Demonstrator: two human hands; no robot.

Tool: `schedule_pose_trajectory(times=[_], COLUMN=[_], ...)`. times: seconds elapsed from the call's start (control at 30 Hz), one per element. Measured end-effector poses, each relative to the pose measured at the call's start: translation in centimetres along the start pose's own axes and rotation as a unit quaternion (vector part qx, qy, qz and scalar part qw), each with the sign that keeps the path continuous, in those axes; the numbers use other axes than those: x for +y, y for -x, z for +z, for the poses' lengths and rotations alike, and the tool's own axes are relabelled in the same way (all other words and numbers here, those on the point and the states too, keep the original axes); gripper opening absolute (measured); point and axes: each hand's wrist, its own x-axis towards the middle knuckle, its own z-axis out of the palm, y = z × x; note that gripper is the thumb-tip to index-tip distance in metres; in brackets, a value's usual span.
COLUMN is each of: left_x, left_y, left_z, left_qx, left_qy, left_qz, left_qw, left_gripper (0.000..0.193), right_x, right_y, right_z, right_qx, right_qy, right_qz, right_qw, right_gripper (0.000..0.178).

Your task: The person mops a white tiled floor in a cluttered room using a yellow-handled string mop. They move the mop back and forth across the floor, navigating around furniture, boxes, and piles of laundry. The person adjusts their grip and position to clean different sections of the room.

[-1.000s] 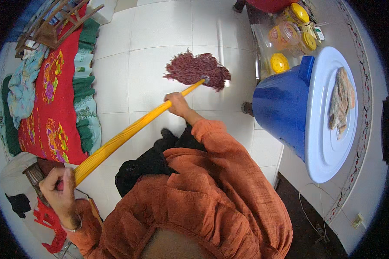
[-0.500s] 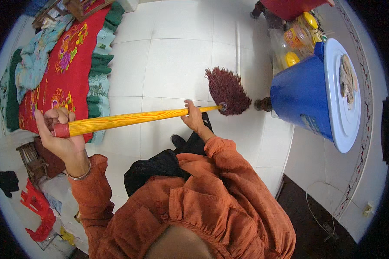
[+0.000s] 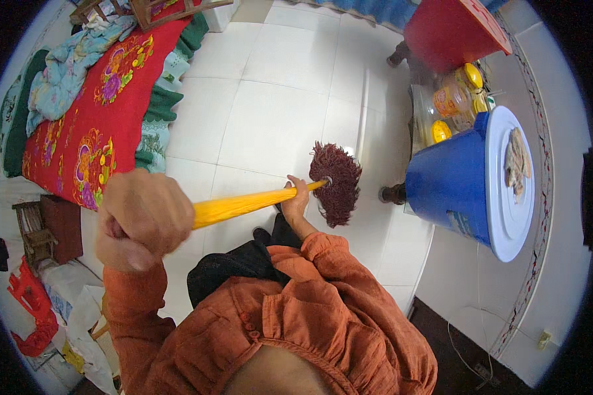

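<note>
At frame centre, I judge mop [image 3: 270, 198] light, handle [image 3: 234, 208] stiff, strands [image 3: 336, 201] floppy; hold by handle: left hand [image 3: 141, 220] fisted round top, right hand [image 3: 296, 197] curled lower down

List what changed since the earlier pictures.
The mop head drew back, about level with the dark furniture leg; the left hand rose toward the camera, closing around the yellow handle. The right hand still holds it lower; the blue lidded bucket stayed put.
</note>
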Motion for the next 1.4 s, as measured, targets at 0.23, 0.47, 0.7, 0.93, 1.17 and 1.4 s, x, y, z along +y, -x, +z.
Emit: schedule_pose_trajectory(times=[0.23, 0.47, 0.7, 0.93, 1.17, 1.4], left_x=[-4.2, -14.7, -19.7, -14.7, -5.3, 2.4], left_y=[-4.9, -6.6, -5.6, -3.9, 2.7, 14.2], left_z=[-2.8, -9.1, -9.7, -7.1, -0.9, 8.1], left_qx=[-0.061, -0.028, 0.150, 0.245, 0.390, 0.527], left_qy=[-0.091, -0.255, -0.305, -0.347, -0.373, -0.473], left_qz=[-0.022, -0.012, -0.006, -0.006, -0.020, 0.091], left_qw=[0.994, 0.966, 0.940, 0.905, 0.841, 0.701], left_gripper=[0.031, 0.033, 0.032, 0.025, 0.024, 0.034], right_x=[5.0, 16.2, 14.9, 13.1, -0.1, -12.0], right_y=[-11.5, -24.7, -30.5, -27.5, -16.8, 0.4], right_z=[1.2, 4.2, 8.9, 13.9, 14.9, 12.1], right_qx=[0.071, -0.015, 0.006, -0.179, -0.224, -0.363], right_qy=[-0.007, -0.497, -0.445, -0.082, 0.093, 0.061], right_qz=[-0.058, 0.280, 0.338, 0.087, -0.201, -0.224], right_qw=[0.996, 0.822, 0.829, 0.977, 0.949, 0.903], right_gripper=[0.015, 0.024, 0.036, 0.031, 0.031, 0.023])
